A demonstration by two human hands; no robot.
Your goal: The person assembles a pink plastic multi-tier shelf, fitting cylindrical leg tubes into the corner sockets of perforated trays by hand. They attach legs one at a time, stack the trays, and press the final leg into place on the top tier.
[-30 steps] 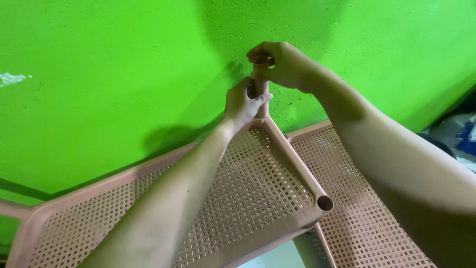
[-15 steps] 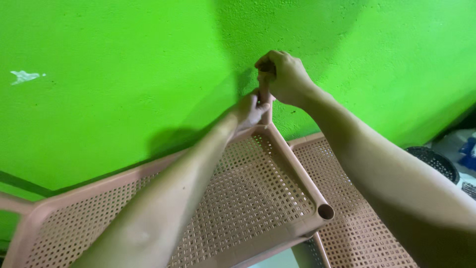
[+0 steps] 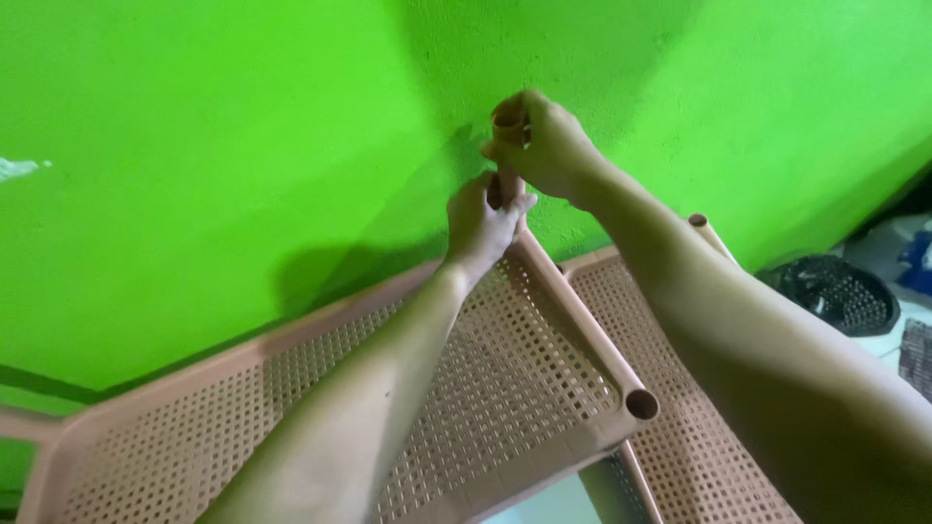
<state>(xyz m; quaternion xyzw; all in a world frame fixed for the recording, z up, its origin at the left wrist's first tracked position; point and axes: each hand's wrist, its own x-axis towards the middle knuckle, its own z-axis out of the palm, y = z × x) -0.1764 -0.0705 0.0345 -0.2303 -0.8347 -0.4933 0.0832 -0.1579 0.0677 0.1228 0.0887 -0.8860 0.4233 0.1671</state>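
Observation:
A pinkish-brown plastic rack shelf [image 3: 243, 398] with a perforated lattice surface stands against a bright green wall [image 3: 194, 146]. At its far corner a short plastic tube post [image 3: 507, 155] of the same colour stands upright. My right hand [image 3: 549, 146] is closed around the top of that post. My left hand [image 3: 481, 218] grips the post lower down, just above the shelf's corner socket. A hollow round socket [image 3: 641, 404] shows at the near corner of the shelf.
A second lattice shelf panel [image 3: 699, 456] lies to the right, below my right forearm, with another tube end [image 3: 697, 221] behind it. A dark mesh basket [image 3: 840, 291] and other items sit at the far right on the floor.
Both hands have stayed on the corner post. My right hand shifted slightly up on the post's top, and the view has drifted a little.

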